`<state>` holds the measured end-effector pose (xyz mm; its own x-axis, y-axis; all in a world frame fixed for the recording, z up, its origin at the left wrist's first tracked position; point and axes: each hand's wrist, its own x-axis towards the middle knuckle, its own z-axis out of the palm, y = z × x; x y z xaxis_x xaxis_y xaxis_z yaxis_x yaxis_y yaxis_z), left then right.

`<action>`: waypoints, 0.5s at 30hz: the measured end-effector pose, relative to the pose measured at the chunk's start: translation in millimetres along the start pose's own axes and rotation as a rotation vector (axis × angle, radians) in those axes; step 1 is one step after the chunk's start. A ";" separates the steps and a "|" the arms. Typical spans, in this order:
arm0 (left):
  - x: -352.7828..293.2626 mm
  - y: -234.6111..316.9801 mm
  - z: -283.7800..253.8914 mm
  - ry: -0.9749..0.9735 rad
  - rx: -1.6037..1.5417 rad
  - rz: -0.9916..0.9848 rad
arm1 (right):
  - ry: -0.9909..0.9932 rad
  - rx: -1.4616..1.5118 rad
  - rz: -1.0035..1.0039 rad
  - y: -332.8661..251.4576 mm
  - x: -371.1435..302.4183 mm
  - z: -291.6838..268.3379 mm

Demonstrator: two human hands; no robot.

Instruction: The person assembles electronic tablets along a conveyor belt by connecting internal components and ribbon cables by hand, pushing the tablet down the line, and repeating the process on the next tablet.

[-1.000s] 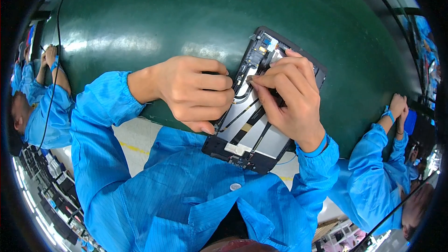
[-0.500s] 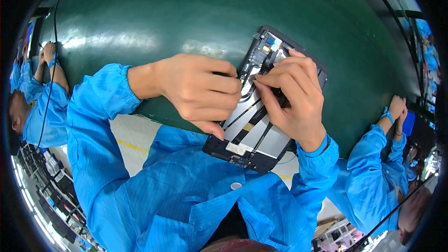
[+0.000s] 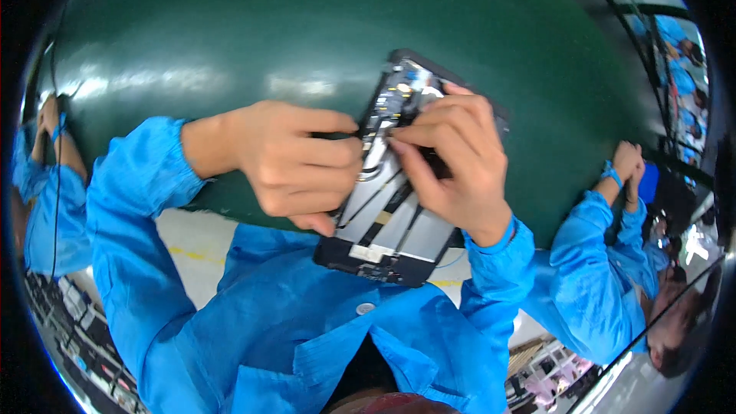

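Observation:
An opened tablet [image 3: 437, 234] lies tilted across the green table's near edge, its insides facing up. Silver panels, dark ribbon cables [image 3: 381, 218] and a narrow circuit board [image 3: 389, 103] show in it. My left hand [image 3: 295, 165] is curled against the tablet's left long edge, its fingertips hidden behind the knuckles. Over the upper middle of the tablet, my right hand [image 3: 456, 157] has thumb and index finger pinched together beside the board. What lies in that pinch is too small and blurred to name. The right palm covers part of the tablet's right side.
The green tabletop [image 3: 230, 31] spreads beyond the tablet. Another person in blue sits on the right, hands [image 3: 629, 165] at the table edge beside a blue object [image 3: 648, 182]. On the left, a further person's hands [image 3: 49, 116] rest near the edge. A dark cable hangs there.
The whole view has swung, so tablet, hands and neighbours all appear shifted left. Both hands keep nearly the same pose on the tablet.

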<state>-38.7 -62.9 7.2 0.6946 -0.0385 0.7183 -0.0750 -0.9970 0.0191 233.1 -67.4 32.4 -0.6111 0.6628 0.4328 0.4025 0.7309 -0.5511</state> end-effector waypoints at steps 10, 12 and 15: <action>3.3 -2.0 -12.3 -0.117 0.094 -0.048 | 0.063 0.045 -0.007 -0.8 -2.4 5.3; 5.6 -4.1 -13.6 -0.147 0.103 -0.007 | 0.078 0.050 0.024 0.7 -4.2 4.0; 6.7 -7.0 -15.0 -0.173 0.152 -0.003 | 0.092 0.080 -0.003 1.2 -4.1 2.9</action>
<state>-44.3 -55.1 22.3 0.8080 -0.0332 0.5883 0.0268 -0.9953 -0.0929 234.0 -69.7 27.9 -0.5455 0.6754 0.4963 0.3426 0.7201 -0.6034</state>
